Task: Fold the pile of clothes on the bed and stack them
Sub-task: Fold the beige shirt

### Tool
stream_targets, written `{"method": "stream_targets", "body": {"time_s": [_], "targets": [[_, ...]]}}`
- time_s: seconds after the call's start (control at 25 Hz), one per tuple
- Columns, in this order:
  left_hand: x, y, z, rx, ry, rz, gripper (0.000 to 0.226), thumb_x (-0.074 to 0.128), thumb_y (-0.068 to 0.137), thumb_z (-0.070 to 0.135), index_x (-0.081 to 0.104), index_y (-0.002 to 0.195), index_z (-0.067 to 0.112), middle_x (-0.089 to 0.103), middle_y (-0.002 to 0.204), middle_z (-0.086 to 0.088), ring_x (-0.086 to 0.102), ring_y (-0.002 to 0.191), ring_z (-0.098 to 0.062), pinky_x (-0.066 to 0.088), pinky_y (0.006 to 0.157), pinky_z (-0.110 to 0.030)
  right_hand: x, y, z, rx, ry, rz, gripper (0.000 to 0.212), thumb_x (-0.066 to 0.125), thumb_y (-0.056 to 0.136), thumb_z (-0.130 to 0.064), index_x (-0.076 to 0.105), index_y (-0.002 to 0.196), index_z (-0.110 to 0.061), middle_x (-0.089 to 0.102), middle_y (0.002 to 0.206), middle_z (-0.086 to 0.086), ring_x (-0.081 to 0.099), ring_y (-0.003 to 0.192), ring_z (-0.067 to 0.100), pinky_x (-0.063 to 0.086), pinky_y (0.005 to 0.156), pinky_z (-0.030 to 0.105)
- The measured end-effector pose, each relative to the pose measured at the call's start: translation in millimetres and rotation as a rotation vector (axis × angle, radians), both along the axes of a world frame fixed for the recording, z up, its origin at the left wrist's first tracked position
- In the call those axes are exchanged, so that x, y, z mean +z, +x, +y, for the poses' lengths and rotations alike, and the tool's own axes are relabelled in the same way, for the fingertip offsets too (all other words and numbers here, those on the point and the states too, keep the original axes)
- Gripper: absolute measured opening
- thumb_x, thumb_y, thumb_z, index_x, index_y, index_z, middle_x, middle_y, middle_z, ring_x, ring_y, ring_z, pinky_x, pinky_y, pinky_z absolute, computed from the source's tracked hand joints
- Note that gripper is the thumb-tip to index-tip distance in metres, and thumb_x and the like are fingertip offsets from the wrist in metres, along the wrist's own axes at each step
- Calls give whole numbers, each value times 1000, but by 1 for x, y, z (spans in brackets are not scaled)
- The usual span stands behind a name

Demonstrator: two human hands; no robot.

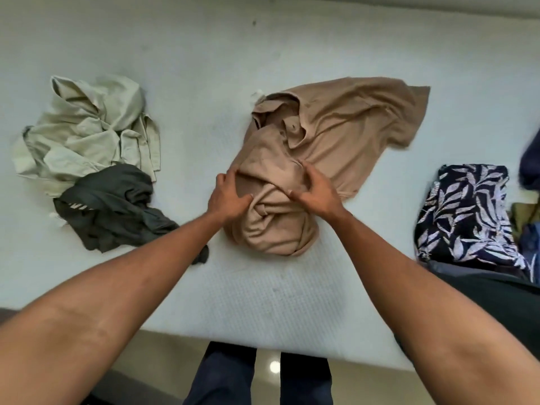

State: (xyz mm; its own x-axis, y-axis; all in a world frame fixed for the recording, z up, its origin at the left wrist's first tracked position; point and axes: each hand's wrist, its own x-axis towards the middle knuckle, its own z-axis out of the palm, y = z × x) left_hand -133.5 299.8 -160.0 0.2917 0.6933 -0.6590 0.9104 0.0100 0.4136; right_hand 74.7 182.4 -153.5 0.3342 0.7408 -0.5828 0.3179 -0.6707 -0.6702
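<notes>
A tan collared shirt (336,127) lies crumpled in the middle of the white bed (204,68), its near part bunched into a lump. My left hand (228,197) grips the bunched cloth at its left side, fingers curled into the folds. My right hand (314,190) pinches the cloth on the lump's right side. To the left lie a crumpled pale green shirt (84,130) and a dark olive garment (111,209). At the right sits a folded navy garment with a white leaf print (464,214).
More dark and blue clothes (530,162) show at the far right edge. A dark grey cloth (496,302) lies under my right forearm. The bed's near edge (263,346) is right in front of my legs, with floor below.
</notes>
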Motion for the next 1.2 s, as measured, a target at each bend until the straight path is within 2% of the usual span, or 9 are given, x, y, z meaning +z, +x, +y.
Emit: {"method": "stream_targets", "body": {"time_s": [0.08,0.2,0.28,0.44,0.52,0.68,0.92,1.08,1.2], "targets": [[-6,-7,-1,15,11,4,91,76,83,39,22,154,20,31,145,-15,47,128,-36,42,107,-46,5,-9,18,118,-47,10,83,79,80,-21,41,154,-17,52,149,8,49,136,23,37,112,29],[-8,-11,7,15,-41,38,94,81,77,41,27,151,22,30,143,-14,47,127,-37,42,108,-49,29,9,32,166,-96,52,41,72,73,-13,71,113,-23,72,98,-3,66,91,13,49,78,26],[-3,-10,7,-10,-63,114,80,82,75,41,40,142,27,33,139,-10,49,125,-35,43,106,-49,53,29,26,126,-132,57,12,68,78,-8,69,75,-19,58,63,-9,52,57,7,40,56,24],[7,-5,-13,26,9,69,38,77,80,43,63,113,30,46,130,-5,52,119,-28,45,100,-45,80,67,-24,-6,-175,123,11,59,64,-9,57,56,-15,40,48,-2,34,45,16,26,48,25],[9,-4,-31,16,93,-26,34,75,83,43,65,112,28,50,124,-5,52,118,-27,44,98,-44,75,84,-52,138,-324,-2,11,57,57,-16,62,63,-9,54,54,7,48,49,22,34,54,29],[14,7,-77,-127,89,-177,62,72,81,48,54,135,22,50,129,-7,51,119,-29,46,99,-49,49,102,-99,602,-689,-357,55,56,74,-34,64,118,-3,60,135,18,66,105,37,51,85,36],[18,34,-119,-133,-8,-186,65,72,81,40,45,135,19,57,129,-7,56,115,-28,49,93,-44,55,49,-52,513,34,-431,69,69,80,-33,50,146,-29,56,137,5,53,123,32,45,100,42],[22,41,-125,-279,-2,-99,29,65,79,33,63,104,20,68,102,-6,61,101,-28,47,84,-36,40,32,-42,770,-276,-404,81,67,85,-30,29,156,-37,44,150,2,48,132,34,39,108,50],[36,32,-135,-622,60,-114,12,55,74,30,49,74,20,60,82,0,62,90,-27,32,74,-31,41,32,-74,711,-254,-507,79,66,86,-28,28,156,-33,49,143,7,58,120,37,49,91,46]]}}
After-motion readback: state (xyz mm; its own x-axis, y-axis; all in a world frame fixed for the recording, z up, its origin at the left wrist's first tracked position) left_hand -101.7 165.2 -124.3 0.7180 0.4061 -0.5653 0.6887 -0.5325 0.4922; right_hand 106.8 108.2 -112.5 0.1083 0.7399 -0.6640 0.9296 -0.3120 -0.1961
